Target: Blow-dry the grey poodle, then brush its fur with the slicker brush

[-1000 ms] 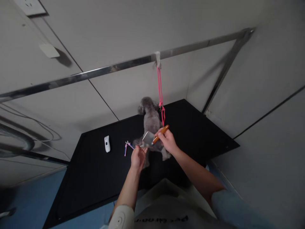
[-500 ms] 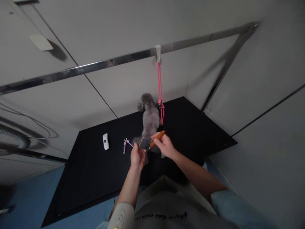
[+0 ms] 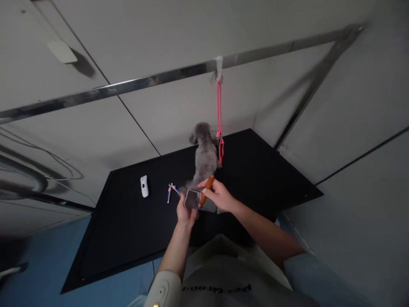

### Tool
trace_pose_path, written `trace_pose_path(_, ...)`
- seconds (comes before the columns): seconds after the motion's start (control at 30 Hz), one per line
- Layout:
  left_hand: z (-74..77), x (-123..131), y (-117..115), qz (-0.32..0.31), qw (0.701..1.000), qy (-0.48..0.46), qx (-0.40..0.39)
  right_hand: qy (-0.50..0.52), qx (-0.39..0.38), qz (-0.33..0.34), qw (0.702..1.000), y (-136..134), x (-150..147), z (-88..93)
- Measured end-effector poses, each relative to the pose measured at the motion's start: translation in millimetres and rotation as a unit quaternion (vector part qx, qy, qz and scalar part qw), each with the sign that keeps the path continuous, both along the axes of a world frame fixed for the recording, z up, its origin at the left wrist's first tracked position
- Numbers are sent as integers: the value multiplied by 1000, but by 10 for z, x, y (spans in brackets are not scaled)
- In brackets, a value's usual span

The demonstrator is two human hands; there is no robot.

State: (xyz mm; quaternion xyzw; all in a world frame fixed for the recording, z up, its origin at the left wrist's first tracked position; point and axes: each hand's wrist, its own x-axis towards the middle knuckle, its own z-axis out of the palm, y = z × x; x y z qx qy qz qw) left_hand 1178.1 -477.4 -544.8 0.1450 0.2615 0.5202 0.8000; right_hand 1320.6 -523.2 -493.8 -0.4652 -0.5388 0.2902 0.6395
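A small grey fluffy toy dog [image 3: 203, 157] stands on a black table [image 3: 128, 238], facing away from me. My right hand [image 3: 219, 196] grips the orange wooden handle of a slicker brush [image 3: 195, 198], whose metal head lies against the dog's rear. My left hand [image 3: 185, 212] is closed around the dog's hind end, just below the brush head. A pink leash [image 3: 219, 123] hangs from a steel bar [image 3: 143, 83] down to the dog's neck.
On the table left of the dog lie pink-handled nail clippers [image 3: 171, 192] and a small white device [image 3: 144, 186]. A steel frame post [image 3: 316, 81] rises at the table's right corner. Grey hose and cables run along the wall at left. The floor is blue.
The brush has come down from the dog's back to its rear, and its handle now points more upright. My left hand stayed on the hind end. The camera shifted slightly.
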Motion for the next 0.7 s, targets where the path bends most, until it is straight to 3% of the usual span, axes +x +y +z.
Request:
trace_pose_path(0.13, -99, 10, -8, -1, 996, 7, 90, 54, 4, -118, 992, -70, -48, -49)
trace_pose_path(0.27, -144, 23, -5, 14, 990, 49, 135, 35, -23, -22, 999, -113, -31, -72)
trace_pose_path(0.33, -144, 25, -8, 28, 989, 47, 140, 65, -23, -93, 993, -116, 18, -68)
trace_pose_path(0.4, -132, 26, -19, 28, 988, 39, 144, 93, 32, -209, 973, -134, 55, -64)
trace_pose_path(0.43, -125, 27, -28, 23, 989, 38, 144, 96, 56, -226, 968, -151, 58, -66)
trace_pose_path(0.5, -110, 31, -52, 15, 989, 41, 142, 85, 46, -159, 983, -198, 30, -82)
trace_pose_path(0.57, -100, 39, -78, 19, 989, 44, 141, 83, -18, -70, 994, -242, -24, -109)
trace_pose_path(0.63, -95, 51, -104, 25, 989, 46, 141, 101, -42, -89, 990, -275, -75, -141)
trace_pose_path(0.7, -97, 61, -125, 36, 988, 48, 139, 118, 3, -160, 980, -299, -116, -178)
